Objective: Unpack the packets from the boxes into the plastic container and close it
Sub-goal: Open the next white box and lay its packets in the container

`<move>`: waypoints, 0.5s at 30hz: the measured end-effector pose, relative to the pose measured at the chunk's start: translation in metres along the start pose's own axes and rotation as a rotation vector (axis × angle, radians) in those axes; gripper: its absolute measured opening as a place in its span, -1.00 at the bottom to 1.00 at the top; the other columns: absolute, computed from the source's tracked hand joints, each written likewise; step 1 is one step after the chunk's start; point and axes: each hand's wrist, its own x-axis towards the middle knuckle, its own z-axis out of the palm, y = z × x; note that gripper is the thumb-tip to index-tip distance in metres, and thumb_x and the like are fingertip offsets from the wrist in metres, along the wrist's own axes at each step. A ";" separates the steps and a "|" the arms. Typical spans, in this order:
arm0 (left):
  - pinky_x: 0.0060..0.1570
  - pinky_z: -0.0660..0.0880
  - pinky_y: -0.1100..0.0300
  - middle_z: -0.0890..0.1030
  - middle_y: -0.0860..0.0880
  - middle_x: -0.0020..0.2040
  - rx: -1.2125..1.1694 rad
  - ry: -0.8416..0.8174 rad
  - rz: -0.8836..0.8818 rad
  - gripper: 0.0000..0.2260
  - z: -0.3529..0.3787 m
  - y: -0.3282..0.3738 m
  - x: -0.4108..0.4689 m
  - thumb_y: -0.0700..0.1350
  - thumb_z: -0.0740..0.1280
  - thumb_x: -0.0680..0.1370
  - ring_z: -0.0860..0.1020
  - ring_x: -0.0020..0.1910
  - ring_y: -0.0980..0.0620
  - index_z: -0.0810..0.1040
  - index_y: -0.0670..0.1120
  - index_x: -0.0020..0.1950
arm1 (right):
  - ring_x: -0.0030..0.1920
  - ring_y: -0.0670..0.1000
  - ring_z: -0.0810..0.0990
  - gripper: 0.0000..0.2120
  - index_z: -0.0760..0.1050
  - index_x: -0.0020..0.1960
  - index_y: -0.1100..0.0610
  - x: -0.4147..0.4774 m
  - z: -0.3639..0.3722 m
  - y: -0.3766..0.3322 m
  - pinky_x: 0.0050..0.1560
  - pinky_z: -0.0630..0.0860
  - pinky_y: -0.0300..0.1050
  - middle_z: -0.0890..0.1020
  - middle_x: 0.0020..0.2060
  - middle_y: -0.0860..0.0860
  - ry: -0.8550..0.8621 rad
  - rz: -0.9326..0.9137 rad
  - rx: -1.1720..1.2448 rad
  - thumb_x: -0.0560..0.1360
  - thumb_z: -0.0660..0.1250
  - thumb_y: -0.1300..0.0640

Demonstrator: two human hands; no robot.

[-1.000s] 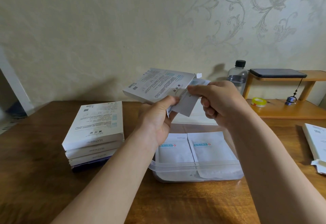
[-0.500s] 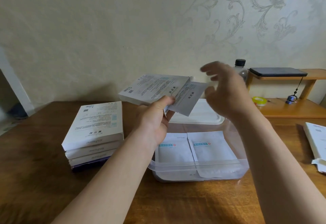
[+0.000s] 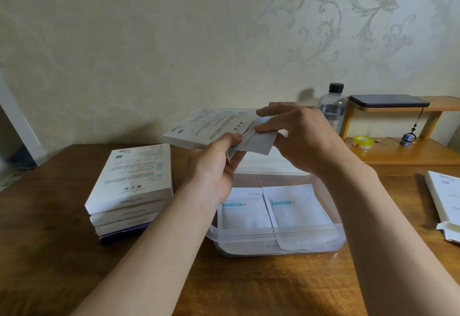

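A white printed box (image 3: 211, 126) is held in the air above the clear plastic container (image 3: 273, 236), gripped by the left hand (image 3: 214, 166) with the thumb pressed on its top face near the open end. At the box's 3 o'clock end, a white packet (image 3: 258, 142) is seen protruding from the opening and is pinched between the thumb and forefinger of the right hand (image 3: 298, 139), the remaining fingers being loosely curled. Two white packets (image 3: 271, 208) with blue labels are laid flat, side by side, inside the container on the wooden table (image 3: 249, 286). The container's white lid (image 3: 268, 164) is lying just behind it, at 12 o'clock. A stack of boxes (image 3: 132, 191) is placed at the container's 9 o'clock, and another box (image 3: 445, 198) is lying at 3 o'clock, at the frame's edge. At 1 o'clock, a bottle (image 3: 332, 106), a tape roll (image 3: 363, 141) and a phone (image 3: 388, 100) are seen by a small wooden shelf (image 3: 423, 154).
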 end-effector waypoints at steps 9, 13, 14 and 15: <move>-0.12 0.69 0.08 0.70 -0.12 -0.08 -0.050 -0.008 -0.026 -0.71 0.001 0.002 0.001 -0.49 0.39 0.47 0.68 -0.10 -0.07 0.57 -0.13 0.01 | -0.01 -0.18 0.64 -0.87 0.72 0.02 0.10 -0.002 -0.011 0.006 0.02 0.48 -0.44 0.71 -0.07 -0.10 0.179 0.116 0.243 0.48 0.47 0.21; -0.11 0.68 0.08 0.73 -0.10 -0.16 -0.051 -0.003 -0.051 -0.76 0.003 0.003 0.000 -0.49 0.38 0.48 0.67 -0.16 -0.06 0.59 -0.15 -0.05 | -0.18 -0.21 0.62 -0.94 0.71 -0.06 0.08 -0.003 -0.019 0.010 -0.13 0.45 -0.43 0.66 -0.25 -0.23 0.272 0.183 0.335 0.50 0.46 0.17; -0.12 0.68 0.09 0.72 -0.11 -0.13 -0.051 -0.002 -0.055 -0.75 0.003 0.003 0.000 -0.49 0.37 0.48 0.67 -0.14 -0.06 0.59 -0.16 -0.04 | -0.30 -0.22 0.55 -0.94 0.70 -0.13 0.09 -0.003 -0.021 0.013 -0.24 0.40 -0.41 0.59 -0.38 -0.29 0.298 0.211 0.345 0.51 0.46 0.15; -0.13 0.68 0.10 0.70 -0.12 -0.09 -0.048 0.004 -0.057 -0.75 0.003 0.003 0.001 -0.49 0.37 0.48 0.66 -0.13 -0.06 0.59 -0.16 -0.02 | -0.40 -0.20 0.44 -0.87 0.66 -0.22 0.09 -0.002 -0.023 0.016 -0.35 0.31 -0.38 0.48 -0.49 -0.27 0.335 0.242 0.336 0.51 0.46 0.14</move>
